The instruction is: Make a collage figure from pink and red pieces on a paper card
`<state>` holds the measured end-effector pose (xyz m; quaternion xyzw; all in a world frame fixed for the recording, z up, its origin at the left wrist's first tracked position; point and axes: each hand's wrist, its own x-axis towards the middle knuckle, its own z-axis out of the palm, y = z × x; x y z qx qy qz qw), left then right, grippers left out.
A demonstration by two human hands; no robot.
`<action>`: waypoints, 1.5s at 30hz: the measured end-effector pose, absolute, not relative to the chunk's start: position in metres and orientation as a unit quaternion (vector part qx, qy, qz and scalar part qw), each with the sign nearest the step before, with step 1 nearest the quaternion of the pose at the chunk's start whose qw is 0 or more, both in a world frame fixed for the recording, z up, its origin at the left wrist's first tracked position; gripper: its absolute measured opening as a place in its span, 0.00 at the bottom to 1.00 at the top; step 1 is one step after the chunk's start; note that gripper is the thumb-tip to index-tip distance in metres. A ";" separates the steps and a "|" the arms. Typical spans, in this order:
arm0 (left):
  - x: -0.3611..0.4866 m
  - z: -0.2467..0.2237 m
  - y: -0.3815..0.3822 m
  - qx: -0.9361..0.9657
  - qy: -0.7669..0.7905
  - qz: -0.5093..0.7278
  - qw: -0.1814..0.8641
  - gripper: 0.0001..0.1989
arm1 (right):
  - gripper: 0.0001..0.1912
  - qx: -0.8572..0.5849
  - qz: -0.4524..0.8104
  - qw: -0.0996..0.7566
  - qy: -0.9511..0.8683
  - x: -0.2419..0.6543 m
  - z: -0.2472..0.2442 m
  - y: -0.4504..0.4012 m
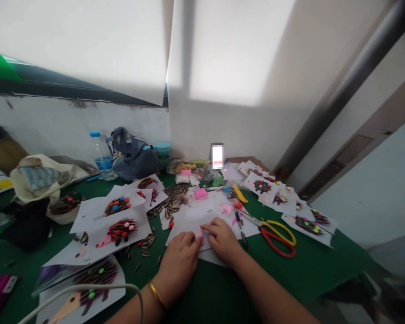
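Note:
On a white sheet of paper [185, 221] in front of me lies a small piece of pink modelling clay [200, 235]. My left hand [179, 257] has its fingers curled, with the thumb and fingertips at the clay's left side. From the right, my right hand [222, 240] has its index fingertip against the clay's upper end, the other fingers bent under. The clay's underside and part of its edge are hidden by my fingers. A block of pink clay [200, 193] sits farther back on the paper.
Scissors with red and yellow handles [277, 236] and a black marker [241, 229] lie to the right. Sunflower seeds [172, 203] are scattered left of the paper. Hedgehog pictures [121, 231] lie on both sides. A water bottle [103, 157] and a blue bag [133, 157] stand behind.

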<state>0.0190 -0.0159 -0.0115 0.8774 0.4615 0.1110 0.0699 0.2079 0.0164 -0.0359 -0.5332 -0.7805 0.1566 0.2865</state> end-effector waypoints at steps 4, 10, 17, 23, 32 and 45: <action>0.019 -0.012 -0.016 0.876 0.463 0.116 0.072 0.22 | 0.24 -0.532 0.150 0.274 -0.787 0.209 -0.038 0.017; 0.018 -0.013 -0.016 0.876 0.459 0.125 0.075 0.21 | 0.25 -0.520 0.170 0.312 -0.777 0.213 -0.039 0.017; 0.019 -0.011 -0.016 0.875 0.461 0.126 0.077 0.21 | 0.25 -0.520 0.167 0.286 -0.787 0.212 -0.037 0.010; 0.017 -0.012 -0.015 0.874 0.460 0.129 0.087 0.22 | 0.25 -0.523 0.162 0.260 -0.795 0.211 -0.037 0.010; 0.016 -0.012 -0.013 0.853 0.480 0.173 0.115 0.18 | 0.23 -0.512 0.115 0.224 -0.821 0.210 -0.033 0.002; 0.012 -0.017 -0.006 0.855 0.475 0.176 0.110 0.18 | 0.23 -0.496 0.085 0.224 -0.835 0.208 -0.035 0.000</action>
